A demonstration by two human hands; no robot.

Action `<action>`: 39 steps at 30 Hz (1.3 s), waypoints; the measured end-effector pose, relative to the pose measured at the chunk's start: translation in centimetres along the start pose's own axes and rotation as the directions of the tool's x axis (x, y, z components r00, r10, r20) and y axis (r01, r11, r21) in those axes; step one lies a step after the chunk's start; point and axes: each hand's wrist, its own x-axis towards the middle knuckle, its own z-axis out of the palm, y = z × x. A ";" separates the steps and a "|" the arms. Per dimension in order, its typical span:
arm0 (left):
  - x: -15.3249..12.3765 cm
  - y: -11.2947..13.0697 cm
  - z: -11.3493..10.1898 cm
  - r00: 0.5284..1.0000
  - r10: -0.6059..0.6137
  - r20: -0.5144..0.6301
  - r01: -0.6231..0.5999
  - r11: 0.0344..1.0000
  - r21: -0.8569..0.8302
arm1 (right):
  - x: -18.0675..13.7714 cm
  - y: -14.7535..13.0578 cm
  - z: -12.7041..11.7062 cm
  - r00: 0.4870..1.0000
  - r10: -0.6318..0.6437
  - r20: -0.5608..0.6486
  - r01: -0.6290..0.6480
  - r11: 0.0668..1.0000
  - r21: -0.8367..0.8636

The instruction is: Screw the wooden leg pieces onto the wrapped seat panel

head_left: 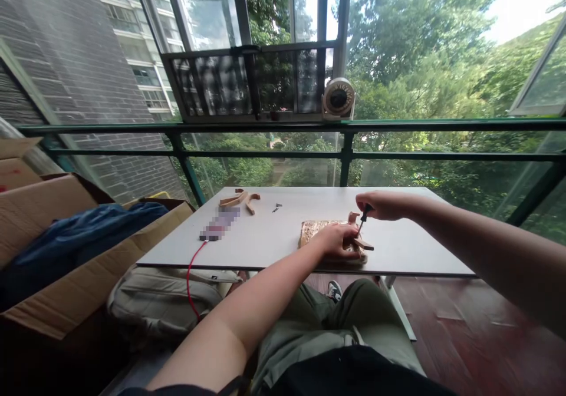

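Note:
My right hand [375, 203] is closed round the dark handle of a screwdriver [363, 217], whose shaft slants down toward a small wooden piece. My left hand [336, 240] presses down on a mottled tan block [312, 227] near the table's front edge, its fingers curled around the wooden piece [365, 244] at the block's right end. A curved wooden tip [353, 217] rises just behind those fingers. The screwdriver's point and whatever it touches are hidden by the left fingers.
The white table [265, 243] carries several curved wooden pieces [241, 199], a few small dark screws [277, 207] and a blurred-out device [219, 225] with a red cable [190, 278]. A round fan [338, 98] stands by the railing [265, 128]. Cardboard boxes [57, 302] crowd the left.

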 end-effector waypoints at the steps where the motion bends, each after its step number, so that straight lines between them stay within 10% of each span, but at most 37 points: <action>1: 0.0 0.1 0.0 1.000 -0.004 -0.001 0.004 1.000 0.001 | 0.3 -0.1 0.0 1.000 -0.001 -0.001 0.001 1.000 -0.005; 14: 0.1 0.6 0.3 0.998 -0.020 -0.059 0.020 1.000 -0.009 | 0.3 -1.9 -0.1 0.993 -0.117 -0.004 0.116 0.989 -0.095; 29: 0.4 -0.1 1.0 0.997 -0.011 -0.078 0.011 1.000 -0.004 | 0.9 -2.7 -1.8 0.967 0.152 0.206 -0.111 0.974 -0.196; 39: 0.3 0.3 0.7 0.996 0.007 -0.085 -0.007 1.000 0.006 | 1.4 -2.5 -1.4 0.987 -0.016 0.159 0.035 0.992 -0.119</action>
